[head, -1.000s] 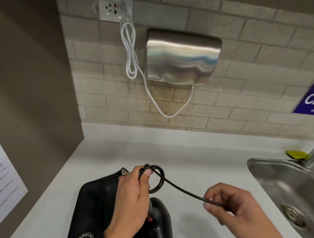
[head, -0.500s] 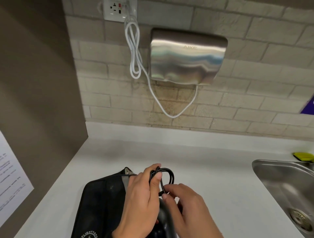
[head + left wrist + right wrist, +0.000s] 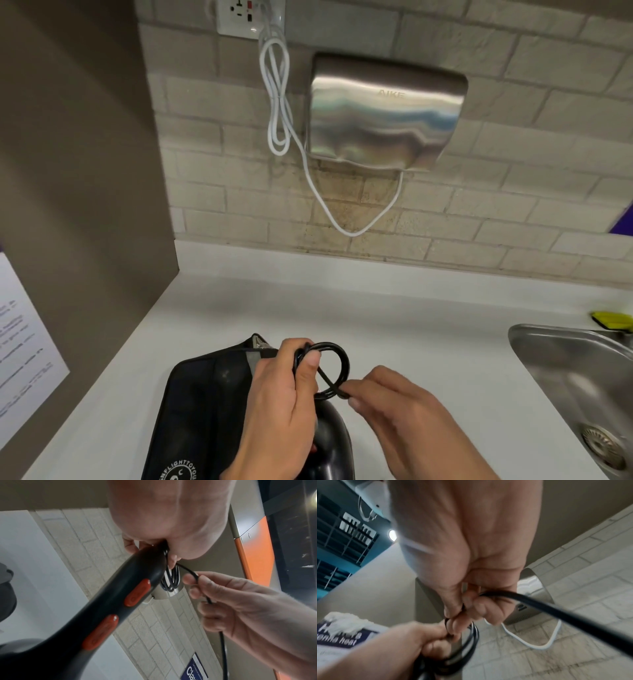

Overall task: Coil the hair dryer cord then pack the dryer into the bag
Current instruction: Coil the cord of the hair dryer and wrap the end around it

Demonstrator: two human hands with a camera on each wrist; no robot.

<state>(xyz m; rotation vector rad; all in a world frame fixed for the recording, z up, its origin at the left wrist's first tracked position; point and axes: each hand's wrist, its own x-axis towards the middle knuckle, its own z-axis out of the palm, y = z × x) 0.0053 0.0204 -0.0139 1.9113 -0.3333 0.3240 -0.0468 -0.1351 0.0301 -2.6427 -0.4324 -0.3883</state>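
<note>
I am pinching the free cord in my right hand, just right of the coil my left hand is gripping against the dryer handle.

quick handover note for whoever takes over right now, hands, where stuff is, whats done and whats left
Left hand: grips the hair dryer handle and pins the coiled loops of black cord under its thumb.
Right hand: pinches the free cord beside the coil.
Black bag: on the white counter, under the left hand; whether it is open cannot be told.
Done: several loops coiled.
Left: coil the rest of the cord, which trails down past the right hand, then pack the dryer into the bag.
</note>
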